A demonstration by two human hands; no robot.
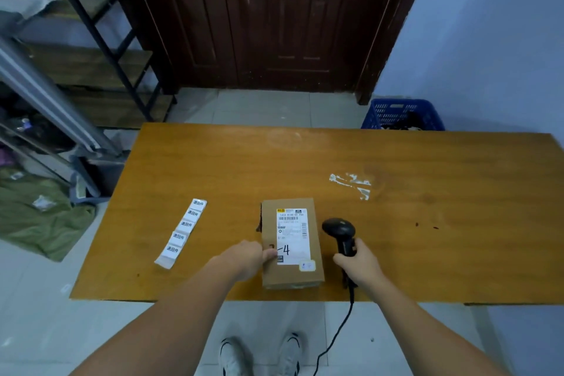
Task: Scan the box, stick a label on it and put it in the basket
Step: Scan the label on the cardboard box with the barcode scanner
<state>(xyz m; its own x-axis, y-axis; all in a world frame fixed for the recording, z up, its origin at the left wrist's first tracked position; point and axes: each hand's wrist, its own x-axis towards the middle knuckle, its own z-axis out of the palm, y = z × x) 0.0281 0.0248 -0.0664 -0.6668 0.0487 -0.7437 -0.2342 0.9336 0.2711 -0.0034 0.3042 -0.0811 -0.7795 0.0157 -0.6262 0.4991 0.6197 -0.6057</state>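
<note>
A flat brown cardboard box point(291, 273) with a white shipping label lies near the front edge of the wooden table point(427, 238). My left hand point(248, 258) rests on the box's left side, fingers on the label near a handwritten "4". My right hand point(360, 262) grips the handle of a black corded barcode scanner point(339, 230), whose head is just right of the box. A strip of white printed labels point(182, 230) lies on the table to the left. The blue plastic basket point(403, 114) stands on the floor beyond the table's far right.
White tape residue point(354, 185) marks the table right of centre. A dark wooden door point(274, 18) is straight ahead. Metal shelving point(76, 70) and a green cloth point(39, 214) fill the left side. The scanner's cable point(335, 336) hangs down past my shoes.
</note>
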